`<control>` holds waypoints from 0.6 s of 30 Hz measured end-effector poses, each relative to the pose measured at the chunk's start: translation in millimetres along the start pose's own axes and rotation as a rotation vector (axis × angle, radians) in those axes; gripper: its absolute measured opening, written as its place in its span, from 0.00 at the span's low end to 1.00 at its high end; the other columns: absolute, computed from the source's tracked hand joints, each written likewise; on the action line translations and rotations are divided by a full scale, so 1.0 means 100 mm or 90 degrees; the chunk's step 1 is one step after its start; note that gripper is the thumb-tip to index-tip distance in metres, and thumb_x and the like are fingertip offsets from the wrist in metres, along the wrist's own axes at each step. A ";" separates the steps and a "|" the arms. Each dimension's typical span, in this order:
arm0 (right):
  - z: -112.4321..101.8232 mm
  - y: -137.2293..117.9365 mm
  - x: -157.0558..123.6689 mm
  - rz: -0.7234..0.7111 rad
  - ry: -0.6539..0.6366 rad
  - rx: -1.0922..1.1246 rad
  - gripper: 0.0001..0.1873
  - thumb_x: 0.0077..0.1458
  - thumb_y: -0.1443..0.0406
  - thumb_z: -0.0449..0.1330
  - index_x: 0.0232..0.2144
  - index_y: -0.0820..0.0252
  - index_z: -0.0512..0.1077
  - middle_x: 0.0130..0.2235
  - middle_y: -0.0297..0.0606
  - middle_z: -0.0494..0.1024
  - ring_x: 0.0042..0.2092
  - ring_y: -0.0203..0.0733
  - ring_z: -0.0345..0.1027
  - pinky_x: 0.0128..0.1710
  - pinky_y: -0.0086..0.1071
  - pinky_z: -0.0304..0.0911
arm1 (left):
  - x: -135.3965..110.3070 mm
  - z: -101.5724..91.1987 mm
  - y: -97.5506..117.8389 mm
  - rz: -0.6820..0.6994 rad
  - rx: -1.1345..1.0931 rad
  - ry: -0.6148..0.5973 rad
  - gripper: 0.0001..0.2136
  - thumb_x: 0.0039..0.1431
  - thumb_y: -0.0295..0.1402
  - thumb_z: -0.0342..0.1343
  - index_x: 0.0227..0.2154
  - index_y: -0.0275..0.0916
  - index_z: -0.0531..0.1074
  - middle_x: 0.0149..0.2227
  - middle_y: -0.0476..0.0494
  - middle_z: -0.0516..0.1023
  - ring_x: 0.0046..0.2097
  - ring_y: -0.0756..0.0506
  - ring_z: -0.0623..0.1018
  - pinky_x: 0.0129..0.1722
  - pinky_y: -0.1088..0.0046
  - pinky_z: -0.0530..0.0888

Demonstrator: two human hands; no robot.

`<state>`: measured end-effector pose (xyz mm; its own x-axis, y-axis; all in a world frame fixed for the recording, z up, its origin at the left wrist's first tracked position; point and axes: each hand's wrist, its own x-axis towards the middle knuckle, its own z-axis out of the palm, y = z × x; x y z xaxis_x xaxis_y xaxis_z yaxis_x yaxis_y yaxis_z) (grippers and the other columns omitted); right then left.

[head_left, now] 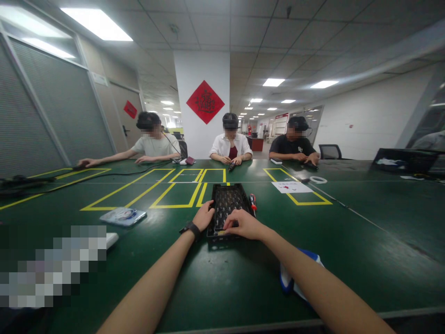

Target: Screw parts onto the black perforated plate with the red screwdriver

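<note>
A black plastic tray (229,204) with rows of small light-coloured pieces inside lies on the green table in front of me. My left hand (204,216), with a dark watch on its wrist, grips the tray's left wall. Over the near right part of the tray is my right hand (243,224), its thumb and forefinger pinched together. What sits between those fingertips is too small to make out. Just below them a small yellowish piece (221,233) shows at the tray's near end. A red-handled screwdriver (253,200) lies against the tray's right side.
Yellow tape marks rectangles on the green table (365,260). A flat plastic packet (123,216) lies left; a blue-and-white cloth item (287,276) is under my right forearm. Further right are a paper sheet (295,187) and white ring (318,180). Three people sit opposite.
</note>
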<state>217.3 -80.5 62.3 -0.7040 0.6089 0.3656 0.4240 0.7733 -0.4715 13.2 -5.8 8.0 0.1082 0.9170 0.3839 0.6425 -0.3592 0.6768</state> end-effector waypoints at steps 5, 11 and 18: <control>-0.01 -0.02 0.00 0.004 -0.001 0.006 0.12 0.47 0.59 0.61 0.30 0.61 0.75 0.29 0.36 0.78 0.32 0.35 0.71 0.40 0.30 0.60 | 0.00 -0.01 0.01 -0.002 0.009 -0.009 0.23 0.52 0.28 0.43 0.52 0.28 0.61 0.54 0.35 0.65 0.56 0.44 0.64 0.57 0.66 0.58; -0.01 -0.01 0.00 0.004 0.016 -0.020 0.10 0.46 0.59 0.62 0.30 0.59 0.75 0.30 0.36 0.78 0.36 0.36 0.70 0.43 0.32 0.58 | -0.01 -0.03 0.04 -0.005 0.021 -0.010 0.22 0.52 0.29 0.43 0.51 0.29 0.62 0.55 0.35 0.65 0.56 0.44 0.64 0.57 0.67 0.58; -0.03 -0.05 0.00 0.005 0.006 -0.012 0.11 0.47 0.58 0.61 0.30 0.60 0.75 0.30 0.36 0.78 0.34 0.35 0.69 0.42 0.31 0.59 | -0.01 -0.03 0.04 0.000 0.025 -0.010 0.22 0.52 0.29 0.43 0.52 0.30 0.62 0.55 0.36 0.65 0.56 0.44 0.64 0.58 0.67 0.57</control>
<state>216.6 -84.1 67.1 -0.6951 0.6169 0.3691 0.4403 0.7712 -0.4598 13.5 -8.8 11.9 0.1189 0.9198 0.3739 0.6715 -0.3519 0.6521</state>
